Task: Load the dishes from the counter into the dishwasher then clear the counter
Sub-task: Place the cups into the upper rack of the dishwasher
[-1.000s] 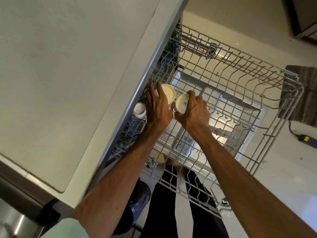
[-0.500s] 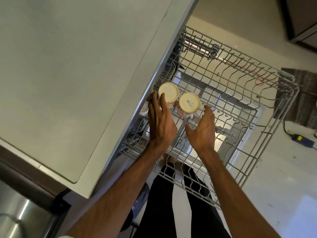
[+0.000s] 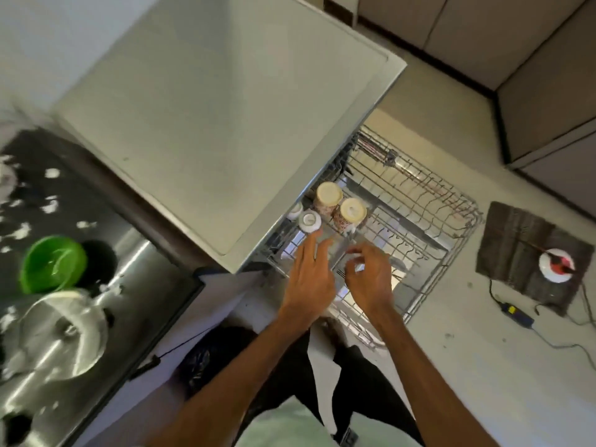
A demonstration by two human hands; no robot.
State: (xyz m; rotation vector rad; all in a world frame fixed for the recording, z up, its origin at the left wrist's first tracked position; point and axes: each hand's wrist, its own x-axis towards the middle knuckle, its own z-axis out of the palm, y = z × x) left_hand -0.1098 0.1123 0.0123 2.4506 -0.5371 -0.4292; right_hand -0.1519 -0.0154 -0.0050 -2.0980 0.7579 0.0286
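From the head camera, you look down on the pulled-out grey wire dishwasher rack [image 3: 451, 253], which sticks out from under the pale grey flat counter top [image 3: 209, 108]. Two tall patterned cups with cream bases [image 3: 327, 198] stand upside down and side by side at the back left corner of the rack. Two small white cups [image 3: 309, 221] sit just beside them, nearer the counter edge. Your left hand [image 3: 309, 279] hovers over the rack with fingers straight and holds nothing, its tips near the small white cup. Your right hand [image 3: 371, 279] is close beside it, with fingers loosely curled. It is blurred, but I see nothing in it. So four cups look loaded and most of the rack is free. In the foamy steel sink [image 3: 154, 285] on your left lie a green plastic bowl [image 3: 53, 264] and a clear glass dish [image 3: 61, 333], which I judge are left to load.
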